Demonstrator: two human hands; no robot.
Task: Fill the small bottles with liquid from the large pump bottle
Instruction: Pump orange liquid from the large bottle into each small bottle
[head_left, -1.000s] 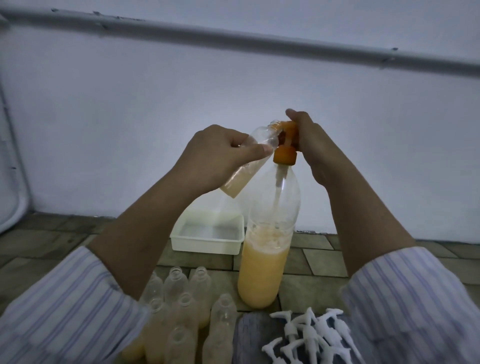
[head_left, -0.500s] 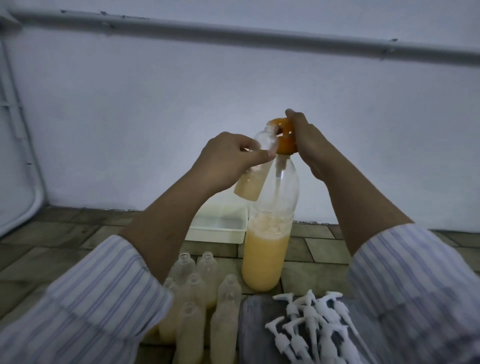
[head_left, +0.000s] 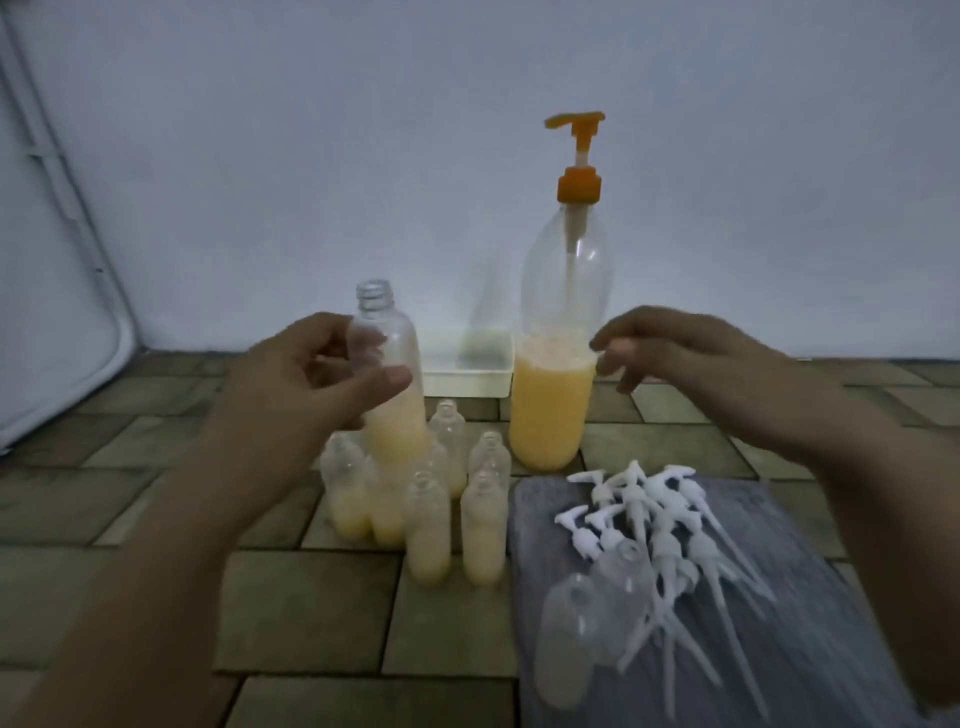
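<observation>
The large pump bottle (head_left: 558, 332) stands upright on the tiled floor, about half full of orange liquid, its orange pump head (head_left: 576, 122) raised and free. My left hand (head_left: 311, 379) grips a small clear bottle (head_left: 389, 384), upright and partly filled, held just above a cluster of several small filled bottles (head_left: 431, 509). My right hand (head_left: 691, 358) hovers to the right of the large bottle with loosely curled fingers, holding nothing and not touching it.
A grey cloth (head_left: 810, 613) at the lower right carries several white pump tops (head_left: 654, 519) and two empty small bottles (head_left: 587, 623) lying down. A white tray (head_left: 467, 384) sits behind by the wall. A white frame (head_left: 62, 322) leans at the left.
My right hand left the pump head and dropped beside the large bottle. My left hand lowered the small bottle from the spout and turned it upright over the cluster.
</observation>
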